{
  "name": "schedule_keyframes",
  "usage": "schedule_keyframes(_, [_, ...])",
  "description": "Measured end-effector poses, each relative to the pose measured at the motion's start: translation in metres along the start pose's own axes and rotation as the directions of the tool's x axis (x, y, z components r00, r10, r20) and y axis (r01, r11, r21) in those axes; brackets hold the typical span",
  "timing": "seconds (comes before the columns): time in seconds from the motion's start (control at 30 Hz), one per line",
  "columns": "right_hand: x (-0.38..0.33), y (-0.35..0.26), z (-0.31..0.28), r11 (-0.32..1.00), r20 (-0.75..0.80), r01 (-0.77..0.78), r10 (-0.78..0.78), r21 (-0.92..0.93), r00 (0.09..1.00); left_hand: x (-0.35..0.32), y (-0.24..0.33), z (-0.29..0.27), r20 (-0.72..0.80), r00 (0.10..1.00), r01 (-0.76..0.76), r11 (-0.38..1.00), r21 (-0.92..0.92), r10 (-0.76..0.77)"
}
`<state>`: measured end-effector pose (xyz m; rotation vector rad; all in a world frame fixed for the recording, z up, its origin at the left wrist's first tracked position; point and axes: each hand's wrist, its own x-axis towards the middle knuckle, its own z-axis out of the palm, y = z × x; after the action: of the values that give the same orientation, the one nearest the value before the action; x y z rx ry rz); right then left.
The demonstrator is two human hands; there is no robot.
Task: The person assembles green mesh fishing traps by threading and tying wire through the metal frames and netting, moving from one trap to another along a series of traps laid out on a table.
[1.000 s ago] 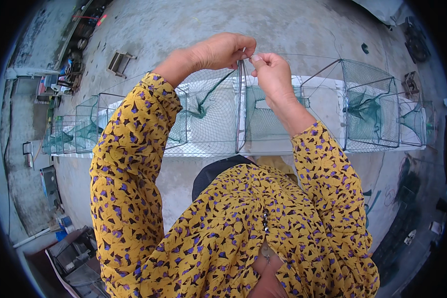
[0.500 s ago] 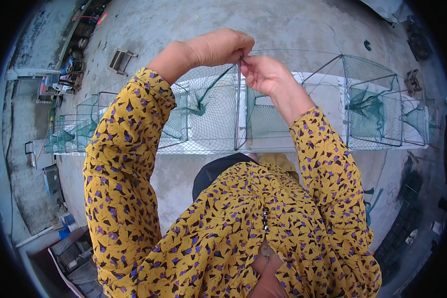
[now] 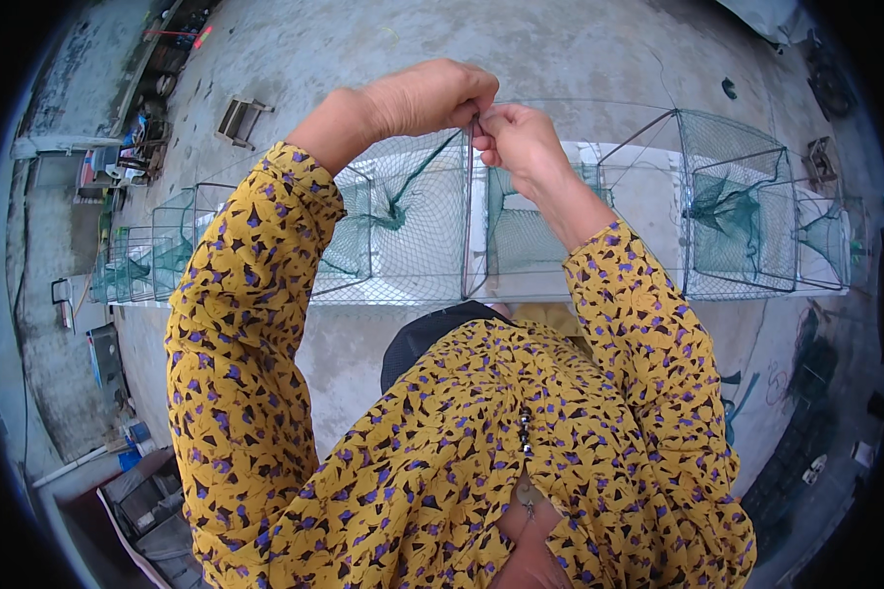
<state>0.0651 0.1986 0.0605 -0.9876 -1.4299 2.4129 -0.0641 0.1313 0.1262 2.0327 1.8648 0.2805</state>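
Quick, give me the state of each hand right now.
Left hand: closed, pinching the top of the net cage frame.
Right hand: closed, pinching the same spot.

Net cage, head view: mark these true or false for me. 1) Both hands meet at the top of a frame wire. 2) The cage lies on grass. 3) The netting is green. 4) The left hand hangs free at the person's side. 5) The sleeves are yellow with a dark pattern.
1) True: the left hand and right hand pinch together at the top of an upright frame wire of the net cage.
2) False: it stretches across a grey concrete floor.
3) True: green netting fills the wire frames.
4) False: the left hand is raised to the cage, touching the right.
5) True: the sleeves are yellow with dark and purple marks.
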Motion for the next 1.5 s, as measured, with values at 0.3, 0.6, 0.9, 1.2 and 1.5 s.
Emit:
schedule_keyframes(0.3, [0.010, -0.007, -0.025, 0.965, 0.343, -0.193, 0.123, 0.178, 0.931, -0.005, 0.002, 0.002, -0.052, 0.998, 0.027, 1.000, -0.007, -0.027])
schedule_keyframes(0.6, [0.024, -0.004, -0.030, 0.920, 0.422, -0.306, 0.183, 0.245, 0.888, -0.010, 0.009, 0.008, -0.164, 0.972, 0.145, 0.981, -0.131, -0.166])
schedule_keyframes(0.9, [0.029, 0.005, -0.033, 0.945, 0.452, -0.241, 0.119, 0.222, 0.884, -0.005, 0.003, 0.011, -0.076, 0.923, 0.343, 0.894, -0.289, -0.378])
schedule_keyframes(1.2, [0.025, 0.004, -0.030, 0.951, 0.418, -0.213, 0.103, 0.224, 0.903, 0.001, 0.008, 0.003, 0.028, 0.895, 0.433, 0.855, -0.284, -0.444])
schedule_keyframes(1.5, [0.020, 0.000, -0.024, 0.963, 0.350, -0.184, 0.107, 0.195, 0.931, 0.006, 0.019, 0.000, -0.035, 0.942, 0.336, 0.942, 0.028, -0.335])
